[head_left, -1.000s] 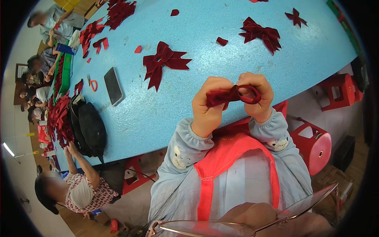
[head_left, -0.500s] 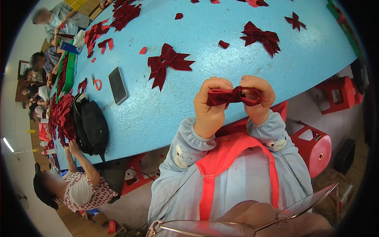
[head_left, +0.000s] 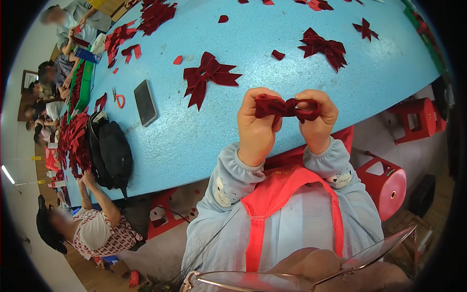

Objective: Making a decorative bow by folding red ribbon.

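Now both hands pinch one dark red ribbon bow (head_left: 287,107) just above the near edge of the blue table (head_left: 204,141): the left hand (head_left: 259,124) grips its left loop, the right hand (head_left: 317,121) its right loop. Since a second ago the ribbon has stretched flatter between them, its middle drawn in, looking nearer a shaped bow. A finished bow (head_left: 208,78), a phone (head_left: 145,102) and scissors (head_left: 118,99) lie beyond.

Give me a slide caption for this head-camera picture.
Both hands, left and right, pinch a dark red bow above a blue table strewn with bows.
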{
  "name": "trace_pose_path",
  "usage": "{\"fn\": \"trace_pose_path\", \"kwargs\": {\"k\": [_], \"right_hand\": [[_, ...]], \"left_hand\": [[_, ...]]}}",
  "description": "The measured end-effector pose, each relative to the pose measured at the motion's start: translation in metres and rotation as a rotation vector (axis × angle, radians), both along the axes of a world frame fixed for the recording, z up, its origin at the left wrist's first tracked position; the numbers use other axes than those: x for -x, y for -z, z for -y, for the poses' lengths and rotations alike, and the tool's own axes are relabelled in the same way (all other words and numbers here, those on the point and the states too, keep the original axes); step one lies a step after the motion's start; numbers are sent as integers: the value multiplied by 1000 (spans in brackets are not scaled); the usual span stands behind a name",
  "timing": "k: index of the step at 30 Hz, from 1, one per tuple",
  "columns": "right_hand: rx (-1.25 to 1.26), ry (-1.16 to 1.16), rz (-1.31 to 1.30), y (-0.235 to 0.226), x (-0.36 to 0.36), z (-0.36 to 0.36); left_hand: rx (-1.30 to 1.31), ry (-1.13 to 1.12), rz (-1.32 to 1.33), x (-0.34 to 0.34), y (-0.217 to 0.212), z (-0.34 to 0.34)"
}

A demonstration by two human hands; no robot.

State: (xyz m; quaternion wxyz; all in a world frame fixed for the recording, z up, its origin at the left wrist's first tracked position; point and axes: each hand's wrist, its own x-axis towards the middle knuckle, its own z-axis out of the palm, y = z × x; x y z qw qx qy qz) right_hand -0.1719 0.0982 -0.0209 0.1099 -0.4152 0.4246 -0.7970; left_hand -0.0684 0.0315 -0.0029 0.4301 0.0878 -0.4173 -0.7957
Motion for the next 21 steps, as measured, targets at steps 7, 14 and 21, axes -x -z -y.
{"fn": "trace_pose_path", "kwargs": {"k": [7, 14, 21], "right_hand": [[-191, -78, 4, -7, 11, 1], [-152, -32, -18, -4, 4, 0], [-98, 77, 14, -3, -7, 5]], "left_hand": [[-54, 243, 183, 0, 1, 10], [-25, 310, 19, 9, 14, 15], [-30, 364, -73, 11, 18, 13]]}}
